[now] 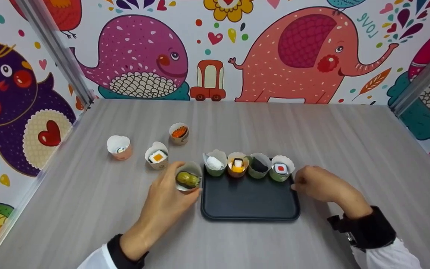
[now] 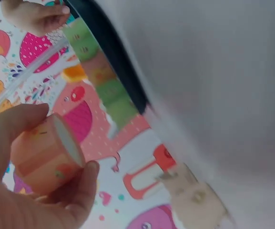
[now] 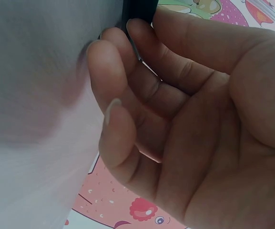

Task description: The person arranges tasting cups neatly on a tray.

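Note:
In the head view my left hand (image 1: 164,198) grips a paper baking cup (image 1: 199,170) with an olive-green piece (image 1: 187,179) inside, right beside the tray's left edge. The left wrist view shows this cup's orange outside (image 2: 44,155) between thumb and fingers. On the right, my right hand (image 1: 323,186) pinches the edge of the dark rectangular tray (image 1: 250,200) with thumb and index finger; its other fingers curl loosely. Along the tray's far edge stands a row of several paper cups, among them one with white filling (image 1: 215,163) and one with a red-and-white piece (image 1: 281,169).
Left of the tray, three more paper cups stand on the grey table (image 1: 69,209): a pale one (image 1: 120,153), one with a white-and-yellow piece (image 1: 157,157) and one with orange filling (image 1: 179,132). Walls with cartoon animals (image 1: 293,56) border the table.

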Available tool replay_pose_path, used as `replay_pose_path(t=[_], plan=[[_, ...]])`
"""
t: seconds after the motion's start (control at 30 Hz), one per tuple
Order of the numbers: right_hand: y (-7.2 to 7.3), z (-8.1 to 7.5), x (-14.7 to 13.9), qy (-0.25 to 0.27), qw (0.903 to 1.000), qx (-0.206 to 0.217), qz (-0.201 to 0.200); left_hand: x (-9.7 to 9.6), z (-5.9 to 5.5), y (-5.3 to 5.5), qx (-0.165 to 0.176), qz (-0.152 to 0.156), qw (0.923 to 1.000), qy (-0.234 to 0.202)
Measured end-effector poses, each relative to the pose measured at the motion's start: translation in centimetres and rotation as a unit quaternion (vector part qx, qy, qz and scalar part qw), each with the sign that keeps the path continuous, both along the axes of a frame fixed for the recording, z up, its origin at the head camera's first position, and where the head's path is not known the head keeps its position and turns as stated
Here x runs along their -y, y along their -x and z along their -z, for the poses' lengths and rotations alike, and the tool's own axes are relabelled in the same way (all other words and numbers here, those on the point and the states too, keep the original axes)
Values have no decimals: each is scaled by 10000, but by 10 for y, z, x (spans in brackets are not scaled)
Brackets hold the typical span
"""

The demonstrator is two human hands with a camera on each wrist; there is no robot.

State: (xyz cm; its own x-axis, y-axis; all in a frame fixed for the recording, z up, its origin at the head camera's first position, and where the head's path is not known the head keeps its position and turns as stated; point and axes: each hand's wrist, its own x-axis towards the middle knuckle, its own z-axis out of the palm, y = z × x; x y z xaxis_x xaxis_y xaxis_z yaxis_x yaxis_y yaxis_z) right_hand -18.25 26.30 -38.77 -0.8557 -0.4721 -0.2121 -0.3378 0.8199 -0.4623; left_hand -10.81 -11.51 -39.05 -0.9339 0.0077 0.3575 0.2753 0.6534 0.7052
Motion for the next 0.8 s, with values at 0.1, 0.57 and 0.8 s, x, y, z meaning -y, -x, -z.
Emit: replay_pose_path(t=[0.1,0.57,0.8], plan=[[0,-1,0,-44,10000,15,30,-14,-2,1,-111,215,9997,24],[-1,-2,0,-7,10000,-42,-22,-75,-6,6,-9,1121,9937,-35],[1,-1,0,-39,9996,-238,-143,-105,-5,10,-74,1592,9872,-46]])
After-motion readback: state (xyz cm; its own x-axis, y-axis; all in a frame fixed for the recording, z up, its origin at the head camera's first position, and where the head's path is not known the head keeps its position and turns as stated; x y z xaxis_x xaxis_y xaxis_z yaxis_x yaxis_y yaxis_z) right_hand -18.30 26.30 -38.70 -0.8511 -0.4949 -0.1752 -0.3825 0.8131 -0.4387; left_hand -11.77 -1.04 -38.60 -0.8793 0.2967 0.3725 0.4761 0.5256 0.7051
